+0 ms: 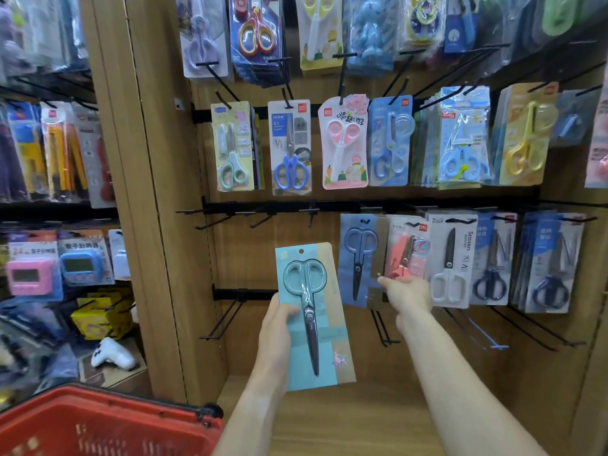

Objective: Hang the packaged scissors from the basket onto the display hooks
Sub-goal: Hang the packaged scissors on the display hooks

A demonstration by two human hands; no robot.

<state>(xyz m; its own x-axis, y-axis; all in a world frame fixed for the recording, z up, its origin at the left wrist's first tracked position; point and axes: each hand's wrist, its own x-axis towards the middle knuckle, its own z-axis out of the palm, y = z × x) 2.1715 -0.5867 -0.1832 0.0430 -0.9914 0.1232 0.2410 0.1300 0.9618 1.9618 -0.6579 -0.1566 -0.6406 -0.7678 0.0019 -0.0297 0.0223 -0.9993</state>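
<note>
My left hand point(275, 319) grips the left edge of a teal scissors package point(324, 337), held upright in front of the wooden display, its hang hole at the top. My right hand point(406, 292) reaches to the hanging blue scissors package point(360, 258) and pinches its lower right corner. Bare black display hooks point(260, 220) stick out of the rail just above and to the left of the teal package. The red basket point(108, 422) sits at the lower left; what lies inside it is hidden.
More scissors packages point(450, 258) hang to the right on the same rail, and a full row point(289, 149) hangs above. Bare double hooks point(223, 319) jut out lower down. A wooden post point(144, 192) divides this bay from shelves of timers and cutters on the left.
</note>
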